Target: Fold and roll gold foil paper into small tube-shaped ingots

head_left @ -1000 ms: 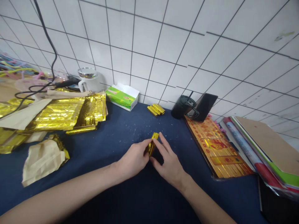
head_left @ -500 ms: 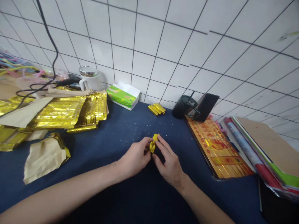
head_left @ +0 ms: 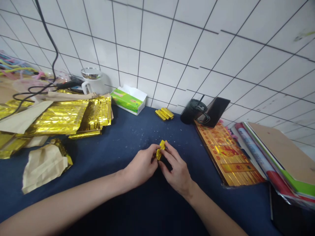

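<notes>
A small folded piece of gold foil paper is pinched between both hands over the dark blue tabletop. My left hand grips its left side with thumb and fingers closed. From the right, my right hand holds the other side, its fingers bent over the paper and the thumb below. Fingers hide part of the piece. Beyond the hands, near the wall, lie several small folded gold pieces side by side.
At left lie stacked gold foil sheets and a crumpled sheet, with a black cable above. A white mug, green tissue pack, black cup and phone line the wall. Red-gold packets and folders lie right.
The view has shifted slightly. Both hands keep hold of the gold foil piece, with only small finger movements on it.
</notes>
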Motion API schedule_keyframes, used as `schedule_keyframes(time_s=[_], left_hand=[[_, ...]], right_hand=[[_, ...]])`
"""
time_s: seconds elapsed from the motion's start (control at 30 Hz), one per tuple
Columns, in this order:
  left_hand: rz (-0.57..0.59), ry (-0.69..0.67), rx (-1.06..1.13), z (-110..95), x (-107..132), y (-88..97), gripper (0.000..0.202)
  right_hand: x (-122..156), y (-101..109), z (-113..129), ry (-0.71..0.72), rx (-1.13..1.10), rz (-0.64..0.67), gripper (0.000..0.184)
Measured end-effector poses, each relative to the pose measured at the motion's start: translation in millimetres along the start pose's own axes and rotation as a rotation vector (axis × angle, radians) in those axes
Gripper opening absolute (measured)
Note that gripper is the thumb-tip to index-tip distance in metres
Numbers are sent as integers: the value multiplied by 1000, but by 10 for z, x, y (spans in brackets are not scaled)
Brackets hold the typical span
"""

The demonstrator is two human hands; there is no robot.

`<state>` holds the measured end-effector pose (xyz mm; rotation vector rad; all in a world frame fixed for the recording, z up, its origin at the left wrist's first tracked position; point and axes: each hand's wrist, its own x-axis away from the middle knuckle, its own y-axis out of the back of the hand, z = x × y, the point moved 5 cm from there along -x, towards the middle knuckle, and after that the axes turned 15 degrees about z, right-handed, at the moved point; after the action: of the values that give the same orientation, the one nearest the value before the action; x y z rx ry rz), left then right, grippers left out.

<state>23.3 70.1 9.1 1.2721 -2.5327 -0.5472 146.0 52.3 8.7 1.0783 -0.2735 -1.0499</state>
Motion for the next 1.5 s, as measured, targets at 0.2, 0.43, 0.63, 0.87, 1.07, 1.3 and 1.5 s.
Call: schedule_keyframes(time_s=[0.2,0.43,0.63,0.87,1.07,1.3,1.5], left_hand=[[6,16,-93,-58,14,-2,37],[-36,21,90,33,0,-21,48],[-80,-5,158,101,-31,6,45],[-133,-58,-174,3,-6,83,39],[-112,-135,-289,-31,23,29,37],[-86,-190,-323,-118,38,36,36],[-56,-206,-285,-87,34,19,38]], right_hand=[[11,-13,-46,-9,35,-6,41],[37,-3,-15,33,-4,-47,37],[67,24,51,130,-87,-59,40],[27,303,-195,-189,-311,-287,33],[-28,282,-295,-280,-559,-206,8],[-17,140,-368,-479,-892,-120,12],[-24,83,-373,-520,-1036,-63,9]])
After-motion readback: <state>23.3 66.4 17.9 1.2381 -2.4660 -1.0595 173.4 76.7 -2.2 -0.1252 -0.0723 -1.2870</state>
